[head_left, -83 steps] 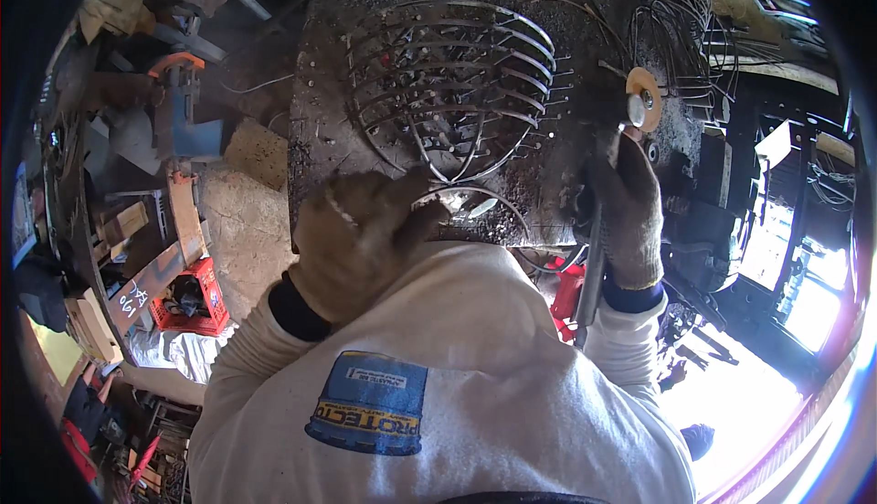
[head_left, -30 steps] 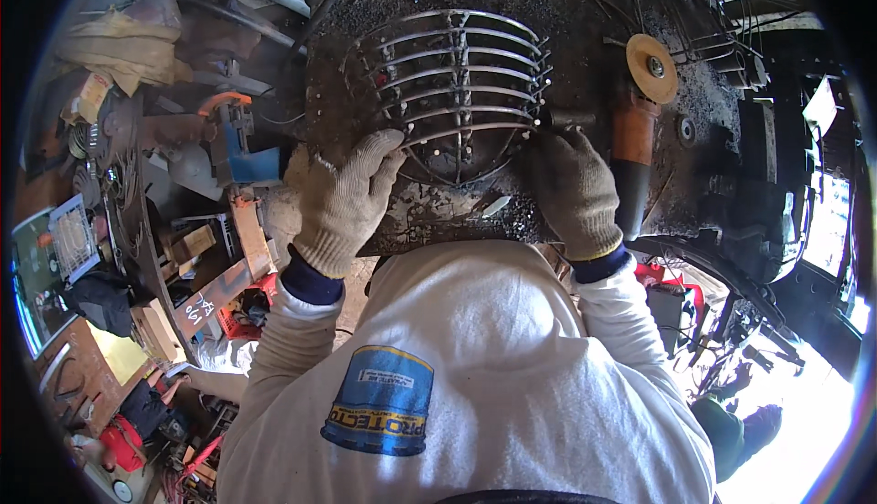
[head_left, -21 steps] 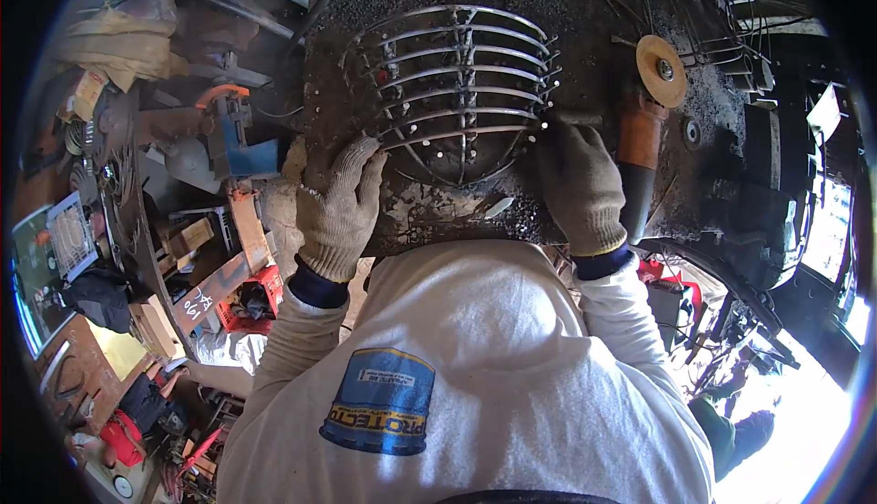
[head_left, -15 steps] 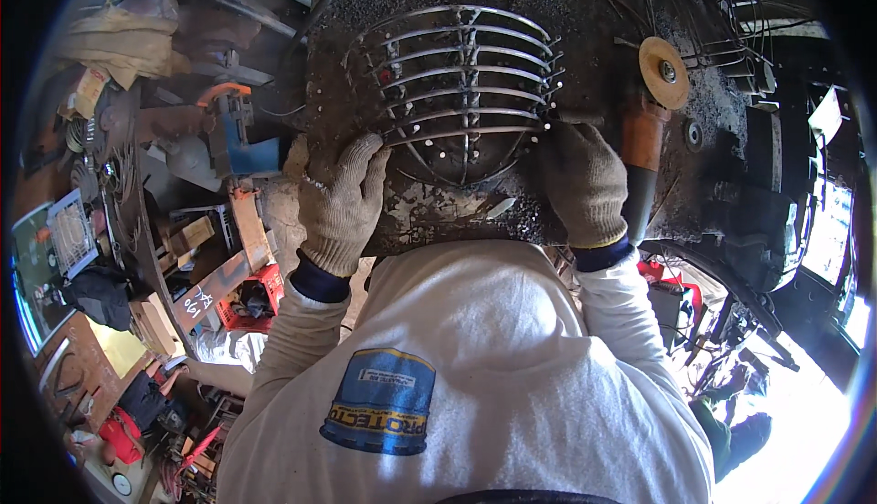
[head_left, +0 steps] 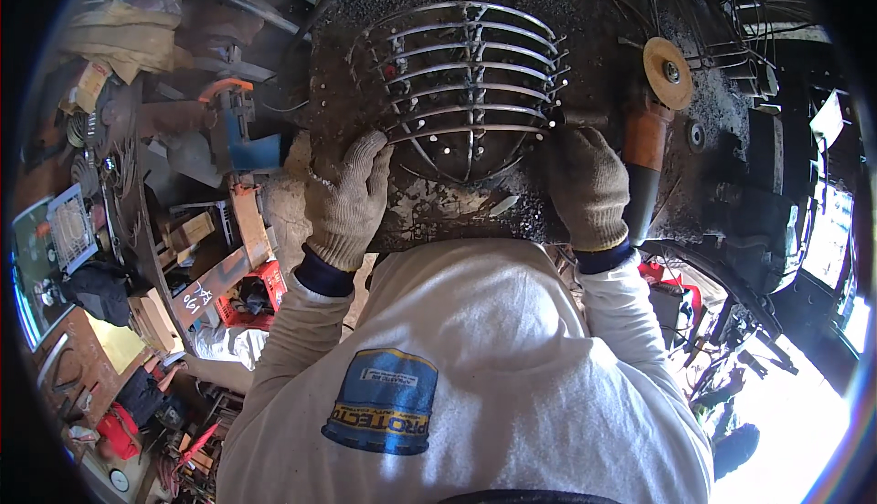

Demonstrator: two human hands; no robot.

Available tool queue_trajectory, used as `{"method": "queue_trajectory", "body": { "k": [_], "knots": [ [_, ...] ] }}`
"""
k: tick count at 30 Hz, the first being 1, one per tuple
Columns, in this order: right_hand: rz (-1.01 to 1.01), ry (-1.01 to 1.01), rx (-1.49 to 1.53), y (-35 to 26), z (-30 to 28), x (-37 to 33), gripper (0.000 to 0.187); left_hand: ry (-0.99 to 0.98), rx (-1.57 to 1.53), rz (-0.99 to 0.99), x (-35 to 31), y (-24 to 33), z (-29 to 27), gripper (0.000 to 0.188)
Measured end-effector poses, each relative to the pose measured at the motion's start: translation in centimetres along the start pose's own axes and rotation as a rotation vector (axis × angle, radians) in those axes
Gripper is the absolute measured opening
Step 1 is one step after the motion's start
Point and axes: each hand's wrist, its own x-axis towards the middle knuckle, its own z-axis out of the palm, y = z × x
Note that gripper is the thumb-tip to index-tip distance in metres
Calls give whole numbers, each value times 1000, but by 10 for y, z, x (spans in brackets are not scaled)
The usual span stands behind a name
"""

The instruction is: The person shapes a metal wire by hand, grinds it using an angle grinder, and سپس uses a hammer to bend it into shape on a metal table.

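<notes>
A grille of curved metal rods [head_left: 475, 70] lies on the dark, gritty worktable, its bars crossing a central upright and a bent outer frame. In a work glove, my left hand [head_left: 352, 195] has its thumb and fingers closed at the left end of the lowest rod [head_left: 493, 128]. My right hand [head_left: 590, 189], gloved too, is closed at that rod's right end, its fingertips partly lost in shadow. Just right of it lies an angle grinder [head_left: 645, 143] with an orange and dark body and a tan disc [head_left: 669, 73].
Loose wires [head_left: 703, 1] tangle at the far right of the table, and a small round disc [head_left: 696, 136] lies beyond the grinder. Left of the table stands a blue and orange clamp-like tool [head_left: 247, 143]. Below it is a red crate [head_left: 260, 298] among scrap and wood pieces.
</notes>
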Motion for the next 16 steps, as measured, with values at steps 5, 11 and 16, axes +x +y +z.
{"method": "queue_trajectory", "body": {
  "k": [5, 11, 16],
  "knots": [
    [10, -7, 37, -4, -2, 2, 15, -1, -37, -13, -1, -1, 2, 22],
    [16, -19, 33, 0, 1, 3, 18, -5, -110, -19, 1, 2, 3, 23],
    [32, -18, 45, 2, 4, 1, 21, -7, -149, -52, -5, -2, 8, 24]
  ]
}}
